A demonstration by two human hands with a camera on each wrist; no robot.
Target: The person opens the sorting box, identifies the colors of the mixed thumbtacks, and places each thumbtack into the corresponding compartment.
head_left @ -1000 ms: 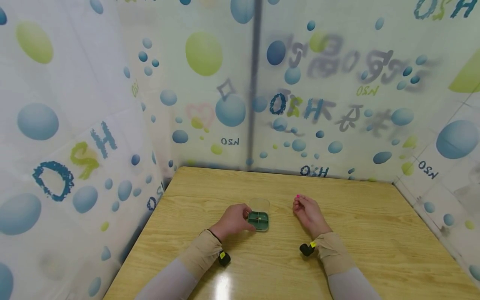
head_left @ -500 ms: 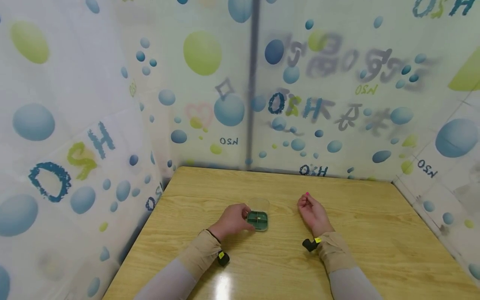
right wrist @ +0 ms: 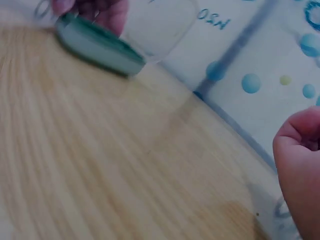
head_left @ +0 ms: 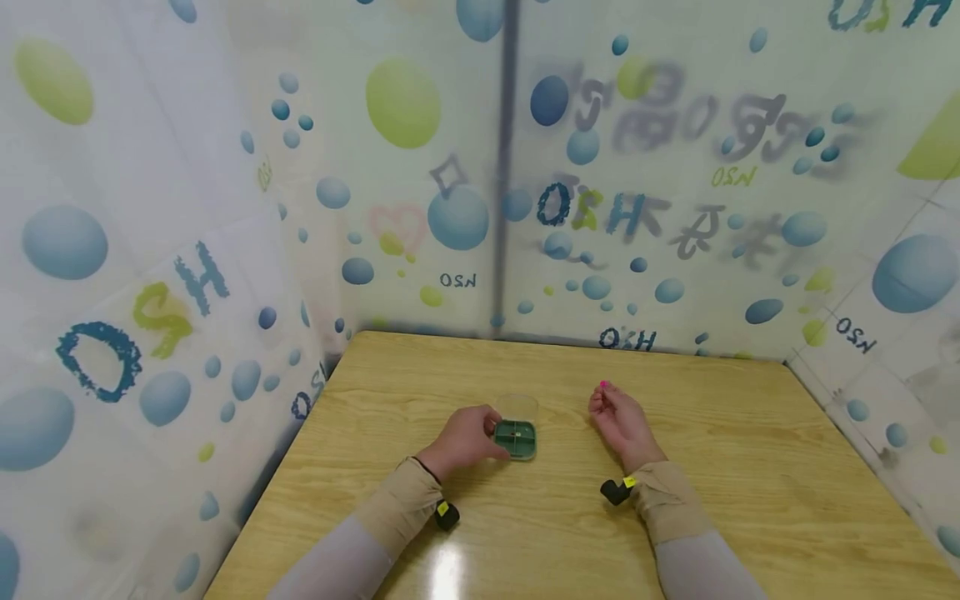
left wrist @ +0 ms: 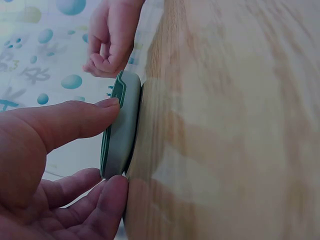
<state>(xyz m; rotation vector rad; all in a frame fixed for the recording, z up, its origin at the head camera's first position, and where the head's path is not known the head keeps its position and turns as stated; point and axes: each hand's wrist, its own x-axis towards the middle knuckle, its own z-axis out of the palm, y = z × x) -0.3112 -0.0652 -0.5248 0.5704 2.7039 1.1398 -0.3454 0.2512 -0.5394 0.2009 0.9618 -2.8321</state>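
A small green pill box (head_left: 524, 450) with divided compartments lies on the table, its clear lid (head_left: 517, 407) swung up at the far side. One or two tiny specks show in its compartments, too small to name. My left hand (head_left: 463, 440) grips the box at its left side; in the left wrist view the thumb (left wrist: 82, 120) presses one edge and the fingers (left wrist: 112, 200) the other. To the right, apart from the box, my right hand (head_left: 621, 423) is raised with curled fingers and pinches a tiny bright pink piece (head_left: 603, 384). In the right wrist view that piece is hidden.
The wooden table (head_left: 750, 483) extends around both hands. Behind it and at the sides hang patterned curtains (head_left: 405, 183) with blue and green dots. Each wrist wears a small black camera, one left (head_left: 447, 515) and one right (head_left: 617, 492).
My right hand shifted right, then came partway back left, with the pink piece still at its fingertips. The left hand and the pill box have stayed in place.
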